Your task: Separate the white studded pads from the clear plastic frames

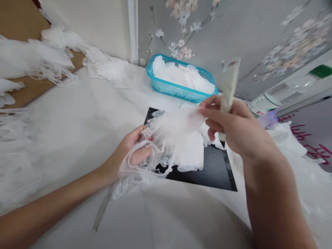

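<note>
My left hand (136,147) is closed around a bunch of sheer white pieces (147,162) with thin, curling strips that spill over the fingers. In my right hand (230,121) a flat off-white stick (229,83) stands nearly upright, tucked between the fingers. The thumb and fingertips of that hand pinch at the edge of a blurred white piece (184,119). Below both hands, several white pieces with scalloped, dotted edges (192,152) lie on a black board (215,169), partly covering it. Motion blur hides the fine detail between the hands.
Behind the board stands a blue plastic basket (181,92) filled with white pieces. More sheer white pieces (106,65) lie at the back left and along the left side. On the right are a clear bottle with a green cap (287,91) and a white heap (306,176). A flowered wall closes off the back.
</note>
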Demonstrator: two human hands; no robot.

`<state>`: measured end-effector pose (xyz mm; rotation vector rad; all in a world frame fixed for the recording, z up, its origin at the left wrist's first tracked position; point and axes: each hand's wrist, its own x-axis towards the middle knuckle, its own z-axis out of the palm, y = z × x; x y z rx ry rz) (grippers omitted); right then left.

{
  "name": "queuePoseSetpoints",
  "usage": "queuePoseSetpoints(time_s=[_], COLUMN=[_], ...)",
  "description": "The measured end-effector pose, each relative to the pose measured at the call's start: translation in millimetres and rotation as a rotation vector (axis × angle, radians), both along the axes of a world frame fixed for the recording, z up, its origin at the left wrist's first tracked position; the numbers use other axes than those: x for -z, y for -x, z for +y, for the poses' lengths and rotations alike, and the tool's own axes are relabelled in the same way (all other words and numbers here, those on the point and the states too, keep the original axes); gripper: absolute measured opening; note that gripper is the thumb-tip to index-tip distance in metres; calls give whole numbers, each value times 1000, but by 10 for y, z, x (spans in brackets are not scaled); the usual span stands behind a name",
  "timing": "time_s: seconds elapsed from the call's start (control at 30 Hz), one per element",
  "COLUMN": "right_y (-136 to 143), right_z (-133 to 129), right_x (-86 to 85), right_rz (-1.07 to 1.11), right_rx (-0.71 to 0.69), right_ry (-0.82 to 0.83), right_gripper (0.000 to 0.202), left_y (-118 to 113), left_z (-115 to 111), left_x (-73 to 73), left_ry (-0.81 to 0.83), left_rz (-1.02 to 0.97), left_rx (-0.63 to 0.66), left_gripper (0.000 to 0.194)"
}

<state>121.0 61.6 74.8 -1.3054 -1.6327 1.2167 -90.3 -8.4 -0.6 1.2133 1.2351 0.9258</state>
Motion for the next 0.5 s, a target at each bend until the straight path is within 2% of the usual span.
queuePoseSetpoints(time_s=[0.07, 0.13, 0.23, 0.3, 0.37, 0.43, 0.5], right_y=[8, 9, 42, 95, 157, 202, 215], right_z=[-47, -83, -121, -146, -166, -174, -172], right_x=[-5, -12, -14, 2, 31, 66, 90], right_rz=[-160, -279, -338, -356, -378, -401, -414], right_rx=[-154, -213, -215, -204, -165, -122, -93], right_ry=[45, 51, 20, 9, -9, -44, -101], right_gripper=[7, 18, 26, 16, 8, 19, 20], left_y=[-10, -25, -30, -15, 1, 10, 11], left_z=[10, 17, 20, 12, -3, -15, -15], left_x=[15, 21, -9, -47, -75, -71, -29], left_ry=[35, 75, 95, 82, 5, -96, -139], left_rz=[-80, -134, -143, -123, -89, -36, -3], left_rx=[70, 129, 175, 220, 231, 230, 217], left_gripper=[23, 26, 20, 25, 29, 28, 28])
